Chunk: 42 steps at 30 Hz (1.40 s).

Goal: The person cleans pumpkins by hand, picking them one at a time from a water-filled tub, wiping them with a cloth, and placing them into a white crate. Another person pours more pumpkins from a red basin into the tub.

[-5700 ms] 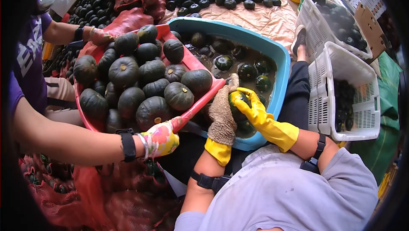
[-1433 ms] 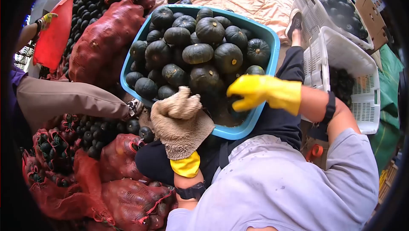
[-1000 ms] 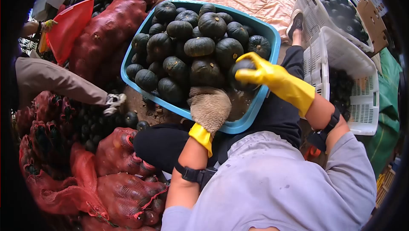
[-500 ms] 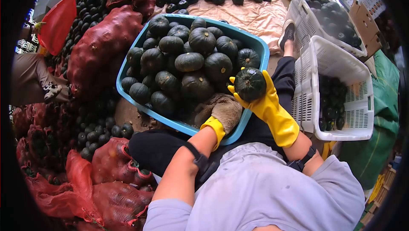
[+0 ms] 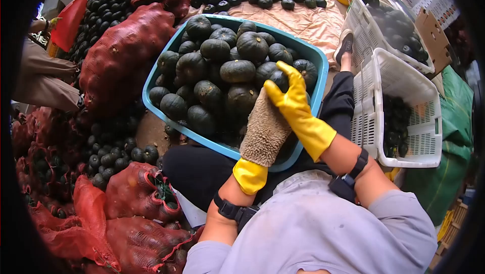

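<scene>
A blue tub [image 5: 323, 66] in front of me is heaped with dark green kabocha squashes [image 5: 237, 71]. My right hand [image 5: 299, 109], in a yellow rubber glove, is closed around a glossy squash [image 5: 279, 78] above the tub's near right side. The glove's thumb and fingers partly cover this squash. My left hand [image 5: 260, 145] wears a brown fuzzy mitt [image 5: 266, 131] over a yellow glove. The mitt's tip reaches up against the right thumb and close to the held squash; its fingers are hidden inside.
White crates [image 5: 409, 160] with squashes stand at the right. Red mesh sacks [image 5: 126, 54] and loose squashes [image 5: 108, 160] crowd the left. More squashes [image 5: 265, 1] lie on a tan sheet behind the tub. Another person's leg [image 5: 43, 77] shows at far left.
My right hand has turned and moved slightly left with the squash. The mitted left hand has risen from low in the tub to meet it. The view has shifted slightly.
</scene>
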Each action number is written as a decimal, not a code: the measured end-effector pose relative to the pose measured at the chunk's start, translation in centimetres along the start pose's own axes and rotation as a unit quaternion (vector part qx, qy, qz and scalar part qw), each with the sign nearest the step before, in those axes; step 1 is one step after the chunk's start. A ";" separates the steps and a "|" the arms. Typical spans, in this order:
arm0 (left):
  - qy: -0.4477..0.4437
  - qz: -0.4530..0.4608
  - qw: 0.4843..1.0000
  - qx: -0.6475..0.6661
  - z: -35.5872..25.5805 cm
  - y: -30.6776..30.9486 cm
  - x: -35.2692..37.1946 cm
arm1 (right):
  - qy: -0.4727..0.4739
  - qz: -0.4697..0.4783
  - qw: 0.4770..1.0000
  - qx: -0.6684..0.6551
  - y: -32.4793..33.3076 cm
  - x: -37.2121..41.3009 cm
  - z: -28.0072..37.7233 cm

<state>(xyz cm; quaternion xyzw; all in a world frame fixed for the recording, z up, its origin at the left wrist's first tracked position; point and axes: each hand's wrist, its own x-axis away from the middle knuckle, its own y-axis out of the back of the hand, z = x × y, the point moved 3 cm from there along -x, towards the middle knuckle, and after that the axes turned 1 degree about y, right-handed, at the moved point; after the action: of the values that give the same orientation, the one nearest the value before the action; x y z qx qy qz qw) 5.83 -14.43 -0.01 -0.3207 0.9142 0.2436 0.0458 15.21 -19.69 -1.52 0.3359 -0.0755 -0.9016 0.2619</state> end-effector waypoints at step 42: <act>-0.067 -0.162 0.976 -0.131 0.0 5.2 4.5 | -0.148 0.312 0.938 0.024 3.6 2.0 5.2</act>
<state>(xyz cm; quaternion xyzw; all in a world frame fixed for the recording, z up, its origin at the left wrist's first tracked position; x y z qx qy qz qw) -0.90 -13.47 1.04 -0.4509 0.8052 0.3711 0.1033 12.10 -24.02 2.39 0.1643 -0.2361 -0.8121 0.5076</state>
